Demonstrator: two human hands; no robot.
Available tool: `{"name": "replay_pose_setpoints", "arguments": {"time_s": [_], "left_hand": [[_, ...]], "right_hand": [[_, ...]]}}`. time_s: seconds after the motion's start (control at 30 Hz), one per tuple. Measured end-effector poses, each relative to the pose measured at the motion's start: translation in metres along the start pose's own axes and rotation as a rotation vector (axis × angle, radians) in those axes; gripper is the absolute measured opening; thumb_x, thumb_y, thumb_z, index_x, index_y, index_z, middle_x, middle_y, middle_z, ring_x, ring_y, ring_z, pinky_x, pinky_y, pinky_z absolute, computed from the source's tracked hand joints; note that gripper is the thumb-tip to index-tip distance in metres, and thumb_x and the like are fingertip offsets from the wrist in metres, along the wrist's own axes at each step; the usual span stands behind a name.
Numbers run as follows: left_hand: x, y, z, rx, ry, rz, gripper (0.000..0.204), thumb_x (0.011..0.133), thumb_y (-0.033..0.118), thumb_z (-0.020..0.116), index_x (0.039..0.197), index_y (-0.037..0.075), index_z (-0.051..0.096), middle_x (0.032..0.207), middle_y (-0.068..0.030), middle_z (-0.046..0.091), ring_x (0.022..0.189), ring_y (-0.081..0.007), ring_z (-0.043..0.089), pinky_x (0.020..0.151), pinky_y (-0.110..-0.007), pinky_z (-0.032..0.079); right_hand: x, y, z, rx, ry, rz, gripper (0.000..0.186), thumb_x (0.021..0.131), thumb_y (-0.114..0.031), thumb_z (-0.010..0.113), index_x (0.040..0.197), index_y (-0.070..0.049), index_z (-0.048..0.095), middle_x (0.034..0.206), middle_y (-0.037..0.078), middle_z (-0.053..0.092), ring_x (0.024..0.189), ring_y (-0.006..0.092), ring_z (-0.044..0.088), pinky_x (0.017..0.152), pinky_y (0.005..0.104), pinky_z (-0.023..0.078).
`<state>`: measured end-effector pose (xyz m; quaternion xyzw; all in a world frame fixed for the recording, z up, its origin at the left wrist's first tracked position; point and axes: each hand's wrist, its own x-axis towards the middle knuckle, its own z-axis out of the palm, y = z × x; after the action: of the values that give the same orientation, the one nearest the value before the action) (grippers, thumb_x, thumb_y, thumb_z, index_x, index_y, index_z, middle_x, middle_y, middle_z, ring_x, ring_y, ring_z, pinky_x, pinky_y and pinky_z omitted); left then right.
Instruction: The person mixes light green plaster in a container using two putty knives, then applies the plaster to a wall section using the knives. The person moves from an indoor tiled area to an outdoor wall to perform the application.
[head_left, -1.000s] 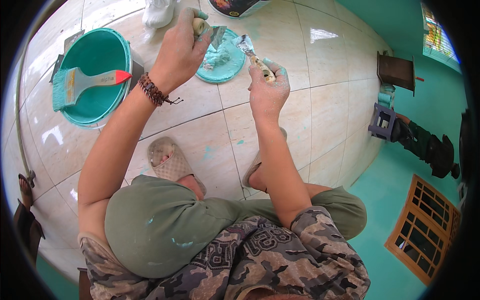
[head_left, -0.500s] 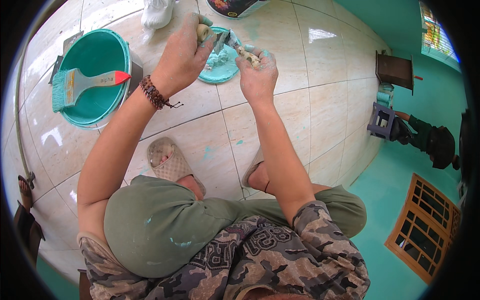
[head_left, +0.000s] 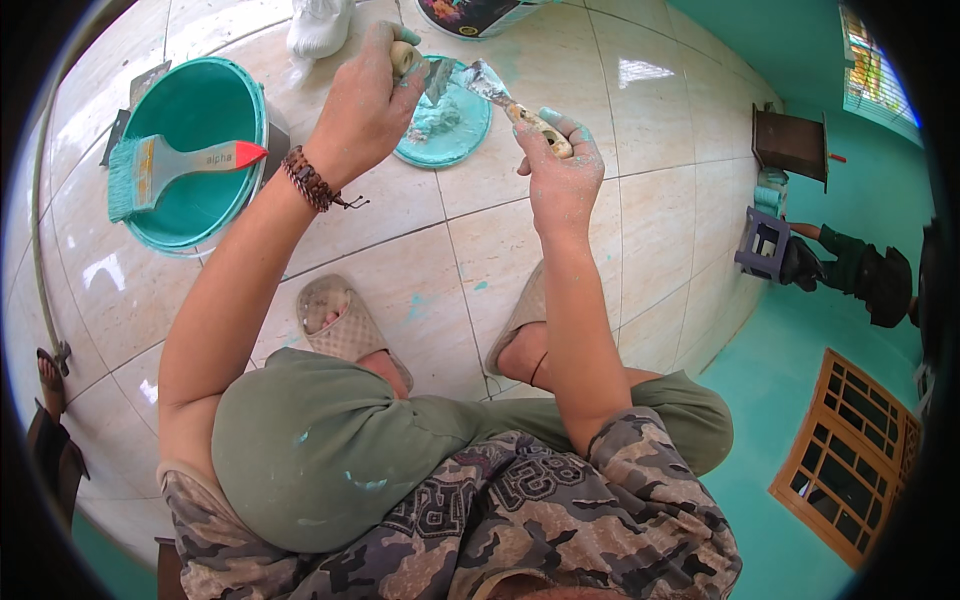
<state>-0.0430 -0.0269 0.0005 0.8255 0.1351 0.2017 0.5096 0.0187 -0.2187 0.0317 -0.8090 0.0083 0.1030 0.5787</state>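
My left hand (head_left: pixel 362 100) is closed round the pale, rounded handle of a scraper (head_left: pixel 438 82), its grey blade pointing right over a turquoise lid. My right hand (head_left: pixel 566 185) grips a putty knife (head_left: pixel 538 130) by its paint-smeared handle. That knife's blade carries whitish-turquoise paste, and its tip is close to the scraper blade; whether they touch I cannot tell. Below both tools, the round lid (head_left: pixel 462 142) lies on the tiles with a lumpy mound of pale turquoise paste (head_left: pixel 436 115) on it. Turquoise smears mark the fingers of both hands.
A turquoise-lined bucket (head_left: pixel 258 180) stands at left, a wide paintbrush (head_left: pixel 172 168) resting across its top. Beyond the lid are a white plastic bag (head_left: pixel 318 32) and a dark patterned tub (head_left: pixel 480 18). At right, a person (head_left: pixel 868 280) is near a grey plastic stool (head_left: pixel 762 243) and turquoise wall.
My right hand has drawn right and nearer to me with the putty knife, opening a small distance from my left hand. The left hand and scraper have barely moved.
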Motion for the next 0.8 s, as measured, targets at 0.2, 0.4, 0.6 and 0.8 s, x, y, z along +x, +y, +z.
{"name": "replay_pose_setpoints", "arguments": {"time_s": [0.2, 0.4, 0.6, 0.8], "left_hand": [[-0.001, -0.002, -0.001, 0.023, 0.031, 0.028, 0.029, 0.091, 0.019, 0.061, 0.111, 0.002, 0.047, 0.088, -0.0179, 0.064, 0.077, -0.0272, 0.064, 0.068, -0.035, 0.05], [-0.002, 0.002, -0.003, 0.007, -0.012, -0.04, 0.029, 0.091, 0.017, 0.06, 0.112, 0.003, 0.047, 0.089, -0.0177, 0.064, 0.078, -0.027, 0.064, 0.068, -0.035, 0.05], [-0.004, 0.003, -0.003, -0.005, -0.012, 0.021, 0.027, 0.09, 0.014, 0.06, 0.111, 0.002, 0.047, 0.09, -0.0187, 0.064, 0.08, -0.0286, 0.064, 0.07, -0.036, 0.05], [-0.005, 0.01, -0.006, 0.0, -0.06, 0.002, 0.025, 0.09, 0.011, 0.059, 0.11, 0.001, 0.047, 0.091, -0.0201, 0.064, 0.083, -0.03, 0.064, 0.073, -0.036, 0.05]], "right_hand": [[0.02, 0.023, -0.025, 0.097, 0.081, 0.259, 0.031, 0.087, -0.019, 0.064, 0.1, 0.007, 0.055, 0.074, 0.011, 0.062, 0.051, 0.0094, 0.05, 0.042, 0.0219, 0.04], [0.028, 0.025, -0.031, 0.042, -0.065, 0.367, 0.031, 0.093, -0.027, 0.054, 0.099, 0.003, 0.055, 0.071, 0.01, 0.058, 0.05, 0.0076, 0.044, 0.037, 0.02, 0.031], [0.027, 0.018, -0.018, -0.063, -0.139, 0.436, 0.03, 0.093, -0.029, 0.052, 0.1, -0.001, 0.056, 0.068, 0.008, 0.055, 0.047, 0.0072, 0.041, 0.036, 0.0204, 0.029], [0.034, 0.025, -0.01, -0.268, -0.179, 0.319, 0.033, 0.092, -0.032, 0.053, 0.101, -0.001, 0.059, 0.066, 0.005, 0.054, 0.047, 0.006, 0.041, 0.037, 0.0204, 0.03]]}}
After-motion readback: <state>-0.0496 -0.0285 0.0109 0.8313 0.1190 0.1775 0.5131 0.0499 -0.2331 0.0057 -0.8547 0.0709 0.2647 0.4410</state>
